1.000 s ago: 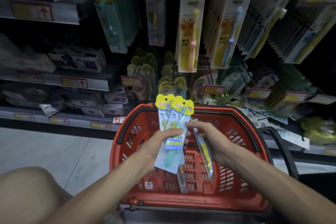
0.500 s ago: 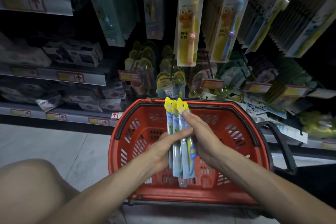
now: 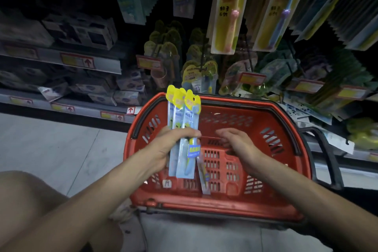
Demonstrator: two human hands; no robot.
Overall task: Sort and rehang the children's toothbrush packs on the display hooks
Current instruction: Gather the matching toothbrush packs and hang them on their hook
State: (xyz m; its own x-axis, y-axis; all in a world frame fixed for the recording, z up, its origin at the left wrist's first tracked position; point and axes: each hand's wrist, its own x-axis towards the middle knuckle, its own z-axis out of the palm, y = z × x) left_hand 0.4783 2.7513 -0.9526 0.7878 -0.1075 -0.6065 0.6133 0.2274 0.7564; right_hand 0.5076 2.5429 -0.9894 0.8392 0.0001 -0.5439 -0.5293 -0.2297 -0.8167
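Note:
My left hand (image 3: 173, 145) grips three children's toothbrush packs (image 3: 183, 120) with yellow tops and pale blue bodies, held upright over the left side of the red basket (image 3: 286, 149). My right hand (image 3: 237, 143) hovers just to the right of them over the basket, fingers relaxed and holding nothing. One more toothbrush pack (image 3: 203, 176) lies tilted in the basket below my left hand. On the display hooks behind the basket hang matching yellow-topped packs (image 3: 199, 73).
Tall yellow toothbrush packs (image 3: 227, 8) hang on upper hooks above the basket. Orange price tags (image 3: 252, 79) line the hook row. Shelves with boxes (image 3: 81, 32) run along the left. A black basket handle (image 3: 327, 149) sticks out right. My knee (image 3: 26, 200) is lower left.
My right hand has let go of the packs and moved right, away from them. My left hand now holds all three alone, slightly farther left. The view has moved closer.

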